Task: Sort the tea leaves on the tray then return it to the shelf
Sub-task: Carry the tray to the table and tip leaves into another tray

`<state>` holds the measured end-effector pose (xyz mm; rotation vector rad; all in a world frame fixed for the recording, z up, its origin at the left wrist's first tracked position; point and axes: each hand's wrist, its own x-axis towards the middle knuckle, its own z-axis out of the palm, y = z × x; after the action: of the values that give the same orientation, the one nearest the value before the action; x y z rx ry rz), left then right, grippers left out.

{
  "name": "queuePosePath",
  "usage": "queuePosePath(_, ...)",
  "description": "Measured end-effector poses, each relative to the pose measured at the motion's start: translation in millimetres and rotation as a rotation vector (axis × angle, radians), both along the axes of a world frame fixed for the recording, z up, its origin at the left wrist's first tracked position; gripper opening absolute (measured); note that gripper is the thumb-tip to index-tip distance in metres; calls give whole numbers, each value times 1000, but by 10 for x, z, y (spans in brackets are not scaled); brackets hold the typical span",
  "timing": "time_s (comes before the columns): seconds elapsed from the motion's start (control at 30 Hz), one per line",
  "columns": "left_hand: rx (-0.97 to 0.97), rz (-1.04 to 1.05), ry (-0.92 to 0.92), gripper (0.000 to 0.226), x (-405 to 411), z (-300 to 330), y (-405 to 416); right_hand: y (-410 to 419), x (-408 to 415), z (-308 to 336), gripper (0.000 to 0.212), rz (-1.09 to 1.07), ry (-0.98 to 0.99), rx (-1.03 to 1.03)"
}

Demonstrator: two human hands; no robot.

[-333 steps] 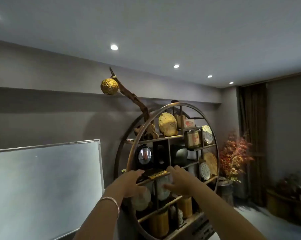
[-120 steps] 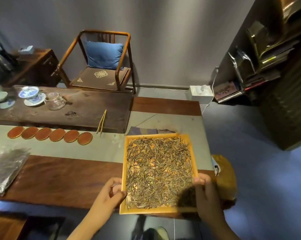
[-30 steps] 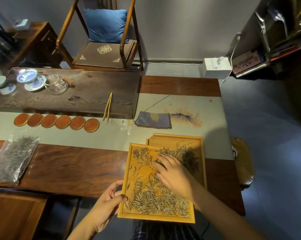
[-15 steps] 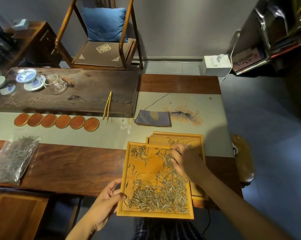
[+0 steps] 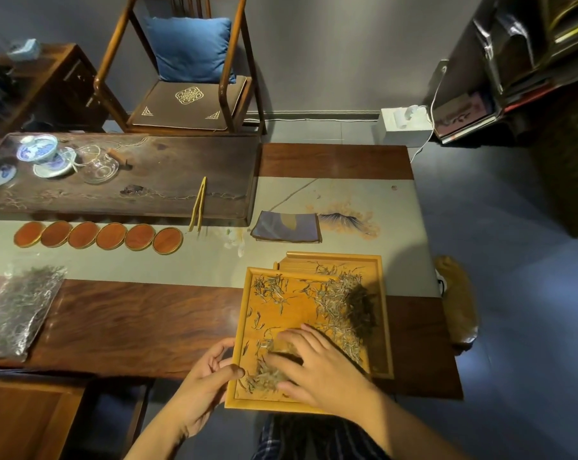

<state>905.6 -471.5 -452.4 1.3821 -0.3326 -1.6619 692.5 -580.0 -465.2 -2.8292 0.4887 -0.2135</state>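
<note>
A yellow wooden tray (image 5: 244,330) juts over the table's near edge, lying partly on a second yellow tray (image 5: 377,267) behind it. Pale tea leaves (image 5: 331,300) are scattered across the front tray, with a dark clump (image 5: 360,307) at its right side. My left hand (image 5: 204,383) grips the tray's left rim, thumb on top. My right hand (image 5: 317,363) lies flat on the leaves at the tray's near end, fingers spread and pointing left.
A clear bag of tea leaves (image 5: 18,310) lies at the table's left. Several round coasters (image 5: 98,234), bamboo tongs (image 5: 198,204), a folded blue cloth (image 5: 286,227) and teaware (image 5: 45,154) sit farther back. A chair (image 5: 188,78) stands behind the table, shelving (image 5: 530,61) at right.
My right hand has moved from the tray's far right corner back to its near end, onto the leaves. More leaves and a dark clump now lie at the right side.
</note>
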Motion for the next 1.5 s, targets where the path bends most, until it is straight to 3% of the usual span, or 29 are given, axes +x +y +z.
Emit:
queuePosePath(0.17,-12,-14,7,53,4,-8,3,-359,-59,-43,44,-121,-66,-55)
queuePosePath(0.43,-13,30,5,57,-20,-1,117,-618,-167,-121,61,-359,-2,-25)
queuePosePath(0.9,39,32,-28,54,63,-13,176,-948,-205,-302,44,-531,95,76)
queuePosePath(1.03,44,48,-39,53,87,1,180,-1009,-307,-167,43,-527,-8,157)
queuePosePath(1.13,50,62,-36,52,99,-10,159,-925,-468,-27,54,-449,-46,216)
queuePosePath(1.33,62,55,-38,51,81,-35,100,-468,-904,-40,111,-265,200,300)
queuePosePath(1.5,67,38,-17,50,83,-35,77,-453,-853,-128,117,-316,224,299)
